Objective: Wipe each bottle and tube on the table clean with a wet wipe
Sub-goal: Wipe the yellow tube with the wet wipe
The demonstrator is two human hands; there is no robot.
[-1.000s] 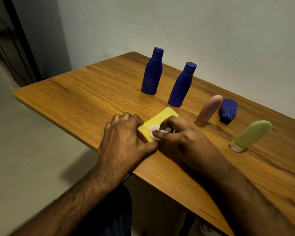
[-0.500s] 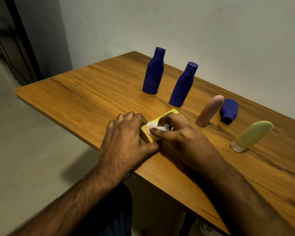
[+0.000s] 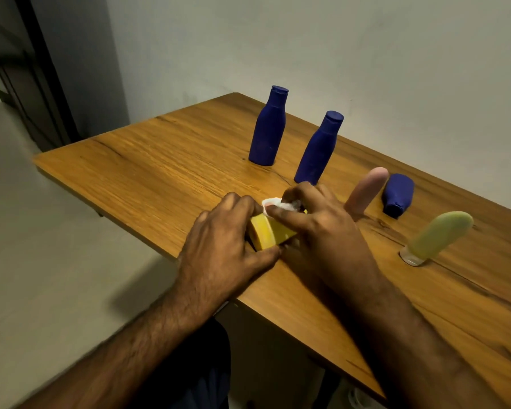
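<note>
**Yellow Bottle Under the Wipe, Five More Waiting**

Head view: a yellow bottle [image 3: 270, 231] lay on its side near the front edge of the wooden table [image 3: 148, 172], its long axis running away from the person and slightly to the right, its flat end facing the camera. The left hand [image 3: 224, 249] gripped that near end, fingers curled over the top and thumb pressed along the bottle's right side at the table surface. The right hand [image 3: 316, 228] lay directly over the far part of the bottle, pinching a crumpled white wet wipe [image 3: 281, 204] between thumb and fingers and pressing it onto the upper face. The wipe therefore sat at the far end of the visible yellow surface, and by my judgement the next stroke would have to run along the long axis, with the right hand doing the travel and the left only bracing.

Beyond the hands, well apart from them, stood a tall blue bottle [image 3: 268, 128] and a second blue bottle [image 3: 319, 150]. Further right were a pink tube [image 3: 366, 188], a small blue bottle [image 3: 397, 194] lying down, and a green tube [image 3: 438, 234] standing on its clear cap. Whether any of these had been wiped could not be told.
</note>
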